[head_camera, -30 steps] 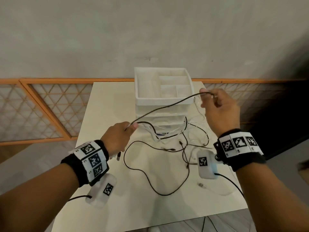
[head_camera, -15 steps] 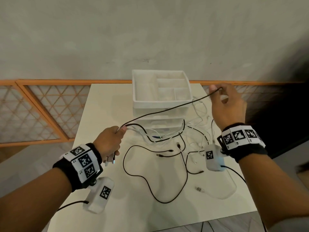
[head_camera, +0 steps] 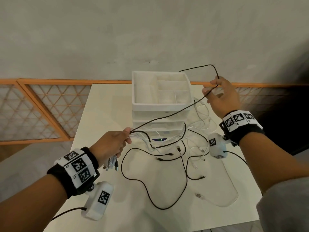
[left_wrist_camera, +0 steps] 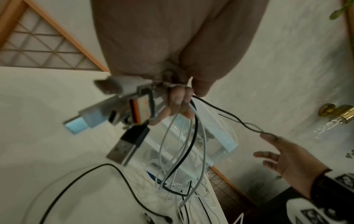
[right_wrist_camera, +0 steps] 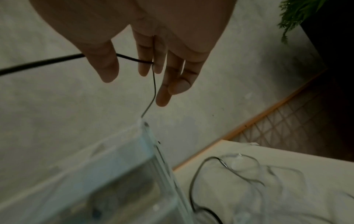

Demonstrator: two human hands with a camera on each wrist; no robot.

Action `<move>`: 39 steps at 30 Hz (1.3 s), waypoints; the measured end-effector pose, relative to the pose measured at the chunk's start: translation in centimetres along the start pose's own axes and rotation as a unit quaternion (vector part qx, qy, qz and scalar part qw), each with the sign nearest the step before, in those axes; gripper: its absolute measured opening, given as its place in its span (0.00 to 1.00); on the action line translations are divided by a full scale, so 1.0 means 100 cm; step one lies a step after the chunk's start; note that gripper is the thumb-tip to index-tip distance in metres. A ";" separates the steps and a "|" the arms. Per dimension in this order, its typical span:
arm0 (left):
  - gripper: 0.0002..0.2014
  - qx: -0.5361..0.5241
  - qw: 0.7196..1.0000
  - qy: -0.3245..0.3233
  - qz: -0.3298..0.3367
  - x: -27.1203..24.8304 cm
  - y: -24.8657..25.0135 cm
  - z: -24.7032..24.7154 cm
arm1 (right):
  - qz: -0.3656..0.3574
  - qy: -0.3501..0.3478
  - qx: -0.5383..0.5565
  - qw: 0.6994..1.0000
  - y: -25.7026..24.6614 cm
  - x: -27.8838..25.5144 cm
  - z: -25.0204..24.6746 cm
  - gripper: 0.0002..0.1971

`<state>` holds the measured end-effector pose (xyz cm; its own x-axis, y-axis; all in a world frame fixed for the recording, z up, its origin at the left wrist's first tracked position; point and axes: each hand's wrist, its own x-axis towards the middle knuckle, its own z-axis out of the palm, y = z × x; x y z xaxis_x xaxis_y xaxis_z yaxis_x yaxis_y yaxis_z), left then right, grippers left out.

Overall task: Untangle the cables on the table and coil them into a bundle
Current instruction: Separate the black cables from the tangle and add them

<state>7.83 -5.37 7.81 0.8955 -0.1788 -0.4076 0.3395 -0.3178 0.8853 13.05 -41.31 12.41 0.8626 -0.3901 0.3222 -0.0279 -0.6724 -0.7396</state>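
Untangling step, judged from the layout. Left hand point(head_camera: 112, 144) gripping a gathered bunch of plugs point(left_wrist_camera: 122, 115) and cable ends. Right hand point(head_camera: 222, 96) raised beside the organizer point(head_camera: 160, 91), fingers point(right_wrist_camera: 147, 60) loosely spread, black cable point(head_camera: 167, 115) threaded between two of them and strung across to the left. Remaining cables point(head_camera: 189, 148) sprawled, black and white, on the desk point(head_camera: 103, 101). Next, probably: drawing the black run free without snagging the organizer. Beyond: grey wall point(head_camera: 150, 30), orange lattice panel point(head_camera: 33, 111).
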 end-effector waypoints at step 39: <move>0.17 0.151 0.987 0.031 0.037 -0.024 -0.027 0.027 | 0.273 -0.282 -0.263 0.881 0.079 -0.230 0.100 0.11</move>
<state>4.05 -6.58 5.81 0.9340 -0.1572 -0.3208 0.1789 -0.5715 0.8008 -1.97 -31.38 -6.77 0.7571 -0.4709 -0.4528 -0.6195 -0.7374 -0.2690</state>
